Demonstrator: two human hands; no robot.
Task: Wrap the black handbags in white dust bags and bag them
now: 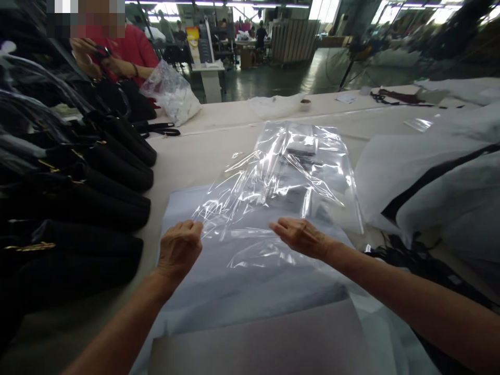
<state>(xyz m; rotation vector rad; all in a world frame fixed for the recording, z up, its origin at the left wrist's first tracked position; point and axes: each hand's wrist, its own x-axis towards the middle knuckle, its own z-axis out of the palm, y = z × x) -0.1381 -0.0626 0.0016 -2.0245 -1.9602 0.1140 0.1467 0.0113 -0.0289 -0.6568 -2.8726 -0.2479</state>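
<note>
A clear plastic bag point(253, 192) lies spread over a pale sheet stack point(250, 286) on the table. My left hand point(182, 245) has its fingers curled closed on the bag's near left edge. Across from it, my right hand point(299, 235) pinches the same clear bag along its near side. Glare and creases run over the plastic between and beyond both hands. Closer to me, a flat greyish board point(265, 344) rests on the pale sheets.
Black handbags point(113, 203) stand in a row along the left. White-wrapped bundles point(429, 177) and black straps point(425, 265) crowd the right. Beyond the table, a person in red point(135, 49) handles a dark item near a crumpled plastic bag point(174, 94).
</note>
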